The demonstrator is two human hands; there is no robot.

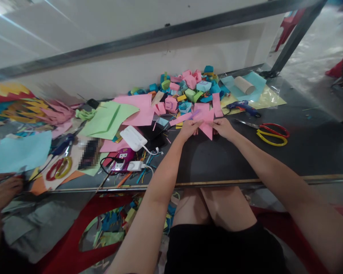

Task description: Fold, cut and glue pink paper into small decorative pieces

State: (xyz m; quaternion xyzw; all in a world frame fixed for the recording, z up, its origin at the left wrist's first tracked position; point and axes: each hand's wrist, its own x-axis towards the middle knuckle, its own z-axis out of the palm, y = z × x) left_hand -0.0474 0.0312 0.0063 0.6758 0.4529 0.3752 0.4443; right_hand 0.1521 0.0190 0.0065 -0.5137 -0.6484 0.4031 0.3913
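A piece of pink paper (207, 121) with a pointed lower corner is held up over the dark tabletop (217, 163). My left hand (190, 128) pinches its left edge, while my right hand (223, 127) grips the right edge. Beyond the paper lie pink strips (217, 104) and a heap of folded paper pieces (188, 85) in pink, blue and green. Scissors (270, 131) with red and yellow handles lie to the right of my right hand. Behind them is a blue glue gun (244, 108).
Green sheets (110, 120), a white power bank (133, 138), a purple power strip (122, 160) and a charger (135, 166) crowd the left side. Another pair of scissors (60, 167) lies further left, near a co-worker's hand (5, 188). A cardboard tube (244, 85) rests at the back right.
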